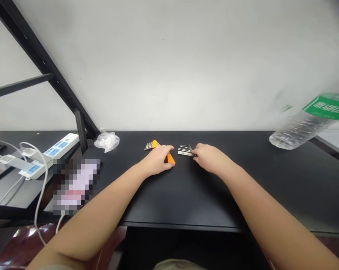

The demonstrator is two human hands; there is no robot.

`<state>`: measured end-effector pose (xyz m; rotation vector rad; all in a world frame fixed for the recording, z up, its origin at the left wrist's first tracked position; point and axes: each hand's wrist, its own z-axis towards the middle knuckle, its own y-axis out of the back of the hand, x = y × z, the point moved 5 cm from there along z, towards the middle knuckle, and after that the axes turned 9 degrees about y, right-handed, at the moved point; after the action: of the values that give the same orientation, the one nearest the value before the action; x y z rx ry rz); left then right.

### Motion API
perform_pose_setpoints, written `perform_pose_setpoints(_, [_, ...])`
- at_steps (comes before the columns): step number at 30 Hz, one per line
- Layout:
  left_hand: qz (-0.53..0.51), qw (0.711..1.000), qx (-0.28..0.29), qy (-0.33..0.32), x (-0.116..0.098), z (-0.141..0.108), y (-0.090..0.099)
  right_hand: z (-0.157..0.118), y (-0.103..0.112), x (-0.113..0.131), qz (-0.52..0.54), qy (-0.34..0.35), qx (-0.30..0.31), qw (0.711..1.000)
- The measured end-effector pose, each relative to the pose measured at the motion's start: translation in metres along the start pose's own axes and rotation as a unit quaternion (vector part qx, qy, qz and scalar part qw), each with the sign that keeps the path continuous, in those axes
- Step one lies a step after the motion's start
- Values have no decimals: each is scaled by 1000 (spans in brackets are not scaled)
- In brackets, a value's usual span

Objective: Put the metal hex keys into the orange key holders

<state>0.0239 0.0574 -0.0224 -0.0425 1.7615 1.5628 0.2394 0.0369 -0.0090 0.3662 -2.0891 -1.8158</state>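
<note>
An orange hex key holder (171, 159) lies partly under my left hand (156, 159), which hides its middle. My left thumb touches its near end, and the index finger is stretched out above it. Silver keys (148, 146) stick out past the holder's far end. A short gap away, several silver hex keys (184, 150) lie side by side, some with bent ends. At their right ends, the fingertips of my right hand (210, 157) are pinched together on one or more of these keys; exactly how many is hidden.
A crumpled clear plastic bag (107, 141) sits by the wall at left. Nearer is a blurred-out lilac object (80, 183). A white power strip (56, 150) with cables lies on the left surface beyond a black frame (80, 129). A green-labelled plastic bottle (299, 127) leans at right on the black table (183, 202).
</note>
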Motion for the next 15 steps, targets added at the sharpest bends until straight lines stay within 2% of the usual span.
perform_pose_setpoints(6, [10, 1000, 6, 2, -2, 0, 1, 11, -6, -7, 21, -38, -54, 998])
perform_pose_setpoints(8, [6, 1000, 4, -2, -3, 0, 1, 18, -10, -10, 44, -41, -55, 997])
perform_pose_setpoints(12, [-22, 999, -23, 13, -2, -1, 5, 24, -16, -12, 88, -7, -50, 995])
perform_pose_setpoints(15, [-36, 998, -38, 29, 2, 0, 7, 18, -14, -9, 112, 28, -52, 992])
